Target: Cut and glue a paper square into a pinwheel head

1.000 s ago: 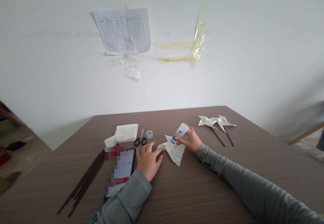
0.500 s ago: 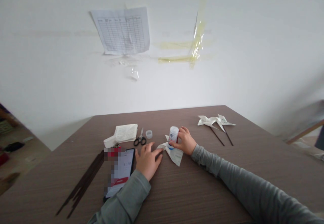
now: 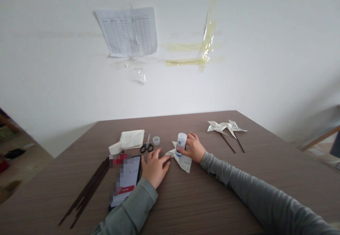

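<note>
My right hand (image 3: 196, 148) is closed round a glue stick (image 3: 181, 142), a white tube with a printed label and a blue part low down. The tube stands upright over the middle of a folded paper pinwheel (image 3: 185, 164) lying on the table; where its lower end meets the paper is partly hidden by my fingers. My left hand (image 3: 155, 167) rests palm down with its fingers spread, a fingertip at the pinwheel's left blade. Beyond my left hand sit a translucent cap (image 3: 156, 141) and black-handled scissors (image 3: 147, 145).
A phone (image 3: 126, 182) lies left of my left wrist, beside a bundle of thin dark sticks (image 3: 86, 192). Behind it is a stack of paper sheets (image 3: 132, 139). Two pinwheels on sticks (image 3: 225, 128) lie at the back right. A wall (image 3: 170, 97) borders the table's far edge.
The glue stick and my right hand have shifted very slightly left, and the pinwheel's near blade has moved a little. My left hand stays almost in place.
</note>
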`<state>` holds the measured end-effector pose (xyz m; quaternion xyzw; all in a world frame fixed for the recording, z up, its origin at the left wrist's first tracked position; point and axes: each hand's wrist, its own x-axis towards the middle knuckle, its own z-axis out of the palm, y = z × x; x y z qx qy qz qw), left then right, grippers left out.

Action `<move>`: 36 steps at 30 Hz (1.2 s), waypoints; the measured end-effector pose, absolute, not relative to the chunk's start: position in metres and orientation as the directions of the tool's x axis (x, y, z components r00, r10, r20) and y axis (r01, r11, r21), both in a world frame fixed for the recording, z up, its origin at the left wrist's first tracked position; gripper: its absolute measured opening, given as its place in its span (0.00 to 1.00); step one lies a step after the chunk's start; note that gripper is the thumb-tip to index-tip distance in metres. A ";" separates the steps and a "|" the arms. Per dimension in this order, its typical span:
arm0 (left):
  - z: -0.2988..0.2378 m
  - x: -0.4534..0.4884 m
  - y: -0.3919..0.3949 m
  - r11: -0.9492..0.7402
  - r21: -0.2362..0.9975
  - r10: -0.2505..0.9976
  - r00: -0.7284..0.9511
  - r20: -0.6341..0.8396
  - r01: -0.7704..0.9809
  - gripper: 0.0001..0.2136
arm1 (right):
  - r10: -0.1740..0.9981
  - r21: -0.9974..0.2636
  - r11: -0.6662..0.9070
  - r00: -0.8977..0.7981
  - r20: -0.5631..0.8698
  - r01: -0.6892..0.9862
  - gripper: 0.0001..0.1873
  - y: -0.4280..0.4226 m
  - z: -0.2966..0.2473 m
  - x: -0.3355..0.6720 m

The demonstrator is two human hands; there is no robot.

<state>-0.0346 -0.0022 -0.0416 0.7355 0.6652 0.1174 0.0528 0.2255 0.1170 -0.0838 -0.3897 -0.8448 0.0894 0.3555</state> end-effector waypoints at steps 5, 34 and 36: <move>-0.037 -0.031 -0.003 -0.091 0.242 0.992 0.066 0.110 0.966 0.19 | 0.719 -0.397 0.677 -0.441 0.538 0.619 0.12 0.116 -0.084 0.226; -0.043 -0.036 -0.002 -0.101 0.252 0.991 0.075 0.112 0.962 0.21 | 0.722 -0.673 0.652 -0.017 0.691 0.349 0.21 0.119 -0.092 0.243; -0.044 -0.036 -0.002 -0.090 0.249 0.991 0.062 0.120 0.964 0.21 | 0.702 -0.628 0.663 -0.048 0.711 0.408 0.26 0.121 -0.090 0.246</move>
